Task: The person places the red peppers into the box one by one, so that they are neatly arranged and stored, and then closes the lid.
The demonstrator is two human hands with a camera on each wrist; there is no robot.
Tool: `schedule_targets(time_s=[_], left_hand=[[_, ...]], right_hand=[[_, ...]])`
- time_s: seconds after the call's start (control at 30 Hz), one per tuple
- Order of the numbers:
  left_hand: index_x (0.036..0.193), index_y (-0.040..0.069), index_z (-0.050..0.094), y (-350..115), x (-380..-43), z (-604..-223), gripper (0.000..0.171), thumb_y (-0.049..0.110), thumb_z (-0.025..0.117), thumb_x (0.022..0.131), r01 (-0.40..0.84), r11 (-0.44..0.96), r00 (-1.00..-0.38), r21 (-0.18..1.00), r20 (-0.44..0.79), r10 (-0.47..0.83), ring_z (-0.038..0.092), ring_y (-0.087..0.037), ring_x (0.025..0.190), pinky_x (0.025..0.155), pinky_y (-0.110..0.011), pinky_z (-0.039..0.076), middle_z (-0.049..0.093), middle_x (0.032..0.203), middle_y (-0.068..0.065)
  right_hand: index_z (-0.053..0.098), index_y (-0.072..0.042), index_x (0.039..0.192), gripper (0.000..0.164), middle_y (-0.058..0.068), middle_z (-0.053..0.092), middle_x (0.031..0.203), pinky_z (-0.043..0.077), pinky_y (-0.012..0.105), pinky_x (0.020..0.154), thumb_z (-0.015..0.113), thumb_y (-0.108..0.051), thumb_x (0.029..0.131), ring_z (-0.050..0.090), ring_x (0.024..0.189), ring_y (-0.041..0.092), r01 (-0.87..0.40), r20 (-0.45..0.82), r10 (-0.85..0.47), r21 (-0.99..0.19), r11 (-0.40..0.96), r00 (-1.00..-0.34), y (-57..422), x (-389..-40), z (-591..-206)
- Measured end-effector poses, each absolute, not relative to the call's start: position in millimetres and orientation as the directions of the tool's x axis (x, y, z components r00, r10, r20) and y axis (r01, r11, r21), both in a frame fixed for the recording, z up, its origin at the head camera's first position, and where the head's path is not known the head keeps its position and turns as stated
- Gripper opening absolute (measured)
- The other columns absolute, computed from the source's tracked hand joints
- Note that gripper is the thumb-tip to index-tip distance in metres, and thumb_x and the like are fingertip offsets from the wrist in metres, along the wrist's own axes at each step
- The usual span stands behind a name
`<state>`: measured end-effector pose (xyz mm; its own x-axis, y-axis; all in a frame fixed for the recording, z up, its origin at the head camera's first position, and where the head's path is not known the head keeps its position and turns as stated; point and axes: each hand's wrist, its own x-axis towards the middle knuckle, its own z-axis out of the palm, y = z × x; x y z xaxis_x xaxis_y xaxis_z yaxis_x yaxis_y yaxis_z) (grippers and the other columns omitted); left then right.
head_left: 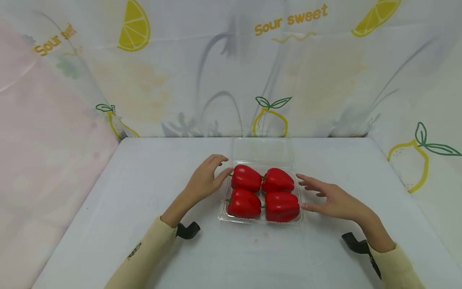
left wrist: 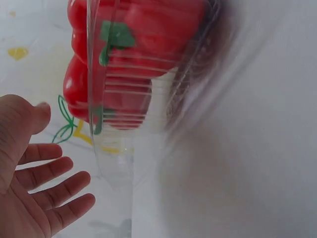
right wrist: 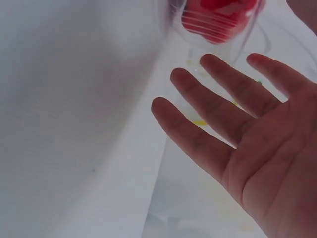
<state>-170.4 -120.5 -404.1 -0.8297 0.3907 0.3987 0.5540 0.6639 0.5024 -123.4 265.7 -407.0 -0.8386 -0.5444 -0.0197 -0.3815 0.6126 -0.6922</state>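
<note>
Several red bell peppers [head_left: 282,206] with green stems sit in two rows inside a clear plastic clamshell box [head_left: 225,217]. The box's transparent lid [head_left: 262,150] is folded back, away from the person. At the box's left side is my left hand [head_left: 205,178], its fingers spread and holding nothing; in the left wrist view the ribbed box wall [left wrist: 129,82] stands apart from the fingers. My right hand [head_left: 333,199] hovers by the right side with its fingers extended, and the right wrist view shows its palm [right wrist: 282,163] bare, with a gap to the box.
A white table [head_left: 144,168] carries the box near its middle. Behind it hangs a pale cloth [head_left: 187,60] printed with lemons and lettering. Black curved pieces [head_left: 355,243] jut from beneath both sleeves near the wrists.
</note>
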Motion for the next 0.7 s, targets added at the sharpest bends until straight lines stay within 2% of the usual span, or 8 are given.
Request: schedule_targets(time_s=[0.23, 0.37, 0.5, 0.7], left_hand=[[0.127, -0.002, 0.057, -120, -186, -411, 0.040, 0.023, 0.064, 0.097, 0.390, 0.649, -0.920, 0.653, 0.299, 0.252, 0.067, -0.029, 0.099, 0.080, -0.042, 0.058, 0.063, 0.122, -0.020], [0.131, -0.002, 0.053, -117, -194, -415, 0.044, 0.025, 0.062, 0.098, 0.275, 0.603, -0.961, 0.749, 0.206, 0.184, 0.067, -0.031, 0.101, 0.081, -0.043, 0.057, 0.063, 0.125, -0.019], [0.135, -0.001, 0.050, -114, -200, -417, 0.048, 0.026, 0.063, 0.098, 0.175, 0.537, -0.984, 0.825, 0.124, 0.130, 0.067, -0.029, 0.100, 0.078, -0.041, 0.058, 0.063, 0.125, -0.017], [0.136, -0.004, 0.047, -108, -208, -420, 0.051, 0.022, 0.065, 0.096, 0.116, 0.435, -0.991, 0.893, 0.071, 0.118, 0.070, -0.026, 0.094, 0.074, -0.035, 0.059, 0.064, 0.121, -0.019]], right_hand=[[0.038, -0.007, 0.150, 0.069, 0.019, 0.059, 0.132, 0.053, 0.053, 0.087, 0.070, -0.028, 0.092, 0.060, 0.115, 0.037, -0.372, 0.058, -0.450, -0.662, 0.650, -0.891, 265, -147, -395], [0.039, -0.005, 0.148, 0.065, 0.022, 0.059, 0.130, 0.053, 0.055, 0.086, 0.067, -0.027, 0.094, 0.060, 0.114, 0.039, -0.321, 0.073, -0.370, -0.669, 0.670, -0.926, 261, -165, -392], [0.039, -0.002, 0.148, 0.063, 0.023, 0.058, 0.131, 0.053, 0.055, 0.086, 0.065, -0.029, 0.096, 0.059, 0.115, 0.041, -0.238, 0.036, -0.302, -0.706, 0.667, -0.953, 258, -182, -394], [0.032, 0.002, 0.150, 0.069, 0.028, 0.053, 0.135, 0.057, 0.045, 0.082, 0.064, -0.028, 0.097, 0.058, 0.115, 0.043, -0.084, -0.073, -0.239, -0.806, 0.586, -0.968, 253, -201, -398]])
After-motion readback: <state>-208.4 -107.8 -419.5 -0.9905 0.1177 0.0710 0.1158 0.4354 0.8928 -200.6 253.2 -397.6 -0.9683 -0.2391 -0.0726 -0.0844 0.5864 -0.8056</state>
